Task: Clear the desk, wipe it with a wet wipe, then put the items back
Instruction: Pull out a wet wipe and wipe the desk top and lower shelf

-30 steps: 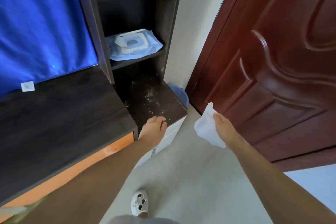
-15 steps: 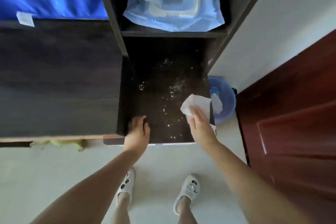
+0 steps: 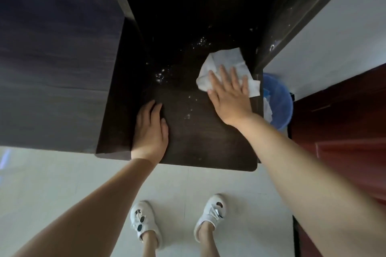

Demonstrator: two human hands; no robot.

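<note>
A white wet wipe (image 3: 226, 60) lies flat on the dark brown lower desk surface (image 3: 204, 142), near its right edge. My right hand (image 3: 229, 94) presses down on the wipe with fingers spread. Pale specks and smears (image 3: 165, 73) dot the surface left of the wipe. My left hand (image 3: 149, 131) rests flat near the front left of the same surface, palm down, holding nothing.
A higher dark desk top (image 3: 56, 58) stands to the left. The shelf unit's side panel (image 3: 277, 27) rises right of the wipe. A blue waste bin (image 3: 277, 100) sits on the floor beside a red-brown door (image 3: 338, 131). My feet in white slippers (image 3: 146, 223) stand on pale floor.
The view tilted down, losing the wipe pack on the shelf. My right hand brought the wipe from mid-air onto the surface and now presses it flat farther in. My left hand stayed.
</note>
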